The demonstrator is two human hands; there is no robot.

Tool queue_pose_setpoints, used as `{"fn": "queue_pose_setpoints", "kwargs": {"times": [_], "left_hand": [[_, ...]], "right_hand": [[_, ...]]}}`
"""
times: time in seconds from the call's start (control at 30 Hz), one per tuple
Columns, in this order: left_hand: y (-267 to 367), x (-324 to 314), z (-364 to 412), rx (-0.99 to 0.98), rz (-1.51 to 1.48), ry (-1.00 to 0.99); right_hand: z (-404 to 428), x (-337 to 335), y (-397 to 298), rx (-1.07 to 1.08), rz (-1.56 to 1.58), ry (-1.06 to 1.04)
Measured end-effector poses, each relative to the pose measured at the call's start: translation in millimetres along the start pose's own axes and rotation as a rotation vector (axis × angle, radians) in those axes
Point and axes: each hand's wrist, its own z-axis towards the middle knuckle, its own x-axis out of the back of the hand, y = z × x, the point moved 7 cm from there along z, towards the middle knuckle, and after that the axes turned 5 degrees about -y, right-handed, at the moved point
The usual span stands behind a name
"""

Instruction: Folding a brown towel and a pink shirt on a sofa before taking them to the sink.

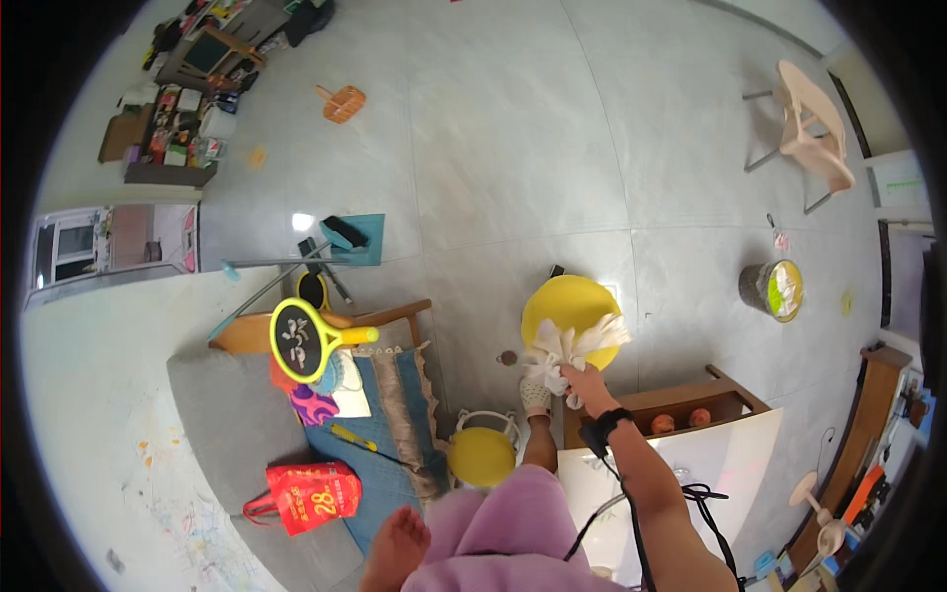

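Note:
My right hand (586,386) reaches forward and grips a bunch of crumpled white cloth or tissue (555,355), whose exact material I cannot tell. The bunch hangs over the near part of a round yellow stool top (568,307), hiding some of it. A black band with a cable is on my right wrist. My left hand (403,536) is low in the view, beside my pink clothing, its fingers slightly curled with nothing seen in them. A small yellow-seated chair (482,456) stands ahead of that hand, next to the sofa.
The sofa (214,414) at left bears a red bag (314,497) and a yellow racket (298,340). A white-topped table (666,473) with fruit on its shelf stands at right. A bin (769,290), a beige chair (814,129), a basket (344,104) and a dustpan (373,240) are on the floor.

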Motion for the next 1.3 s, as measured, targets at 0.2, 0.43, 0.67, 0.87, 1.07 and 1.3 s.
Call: {"fn": "queue_pose_setpoints", "kwargs": {"times": [0.2,0.43,0.67,0.87,1.07,1.3], "left_hand": [[13,-83,-56,-0.187,0.221,-0.327],[14,-169,-100,-0.435,0.780,-0.555],[52,-280,-153,-1.279,1.782,-0.508],[106,-374,-92,-0.630,0.916,-1.156],[171,-493,-78,0.055,0.238,-1.247],[272,-558,-92,-0.029,0.292,-1.374]], "right_hand": [[-225,-79,-126,0.221,0.065,-0.356],[-385,-126,-179,0.460,0.112,-0.583],[-427,-97,-210,0.593,0.018,-0.268],[-406,-44,-262,0.660,-0.326,0.446],[-380,-93,-452,0.903,-0.253,0.507],[-312,-219,-621,1.128,-0.855,0.103]]}}
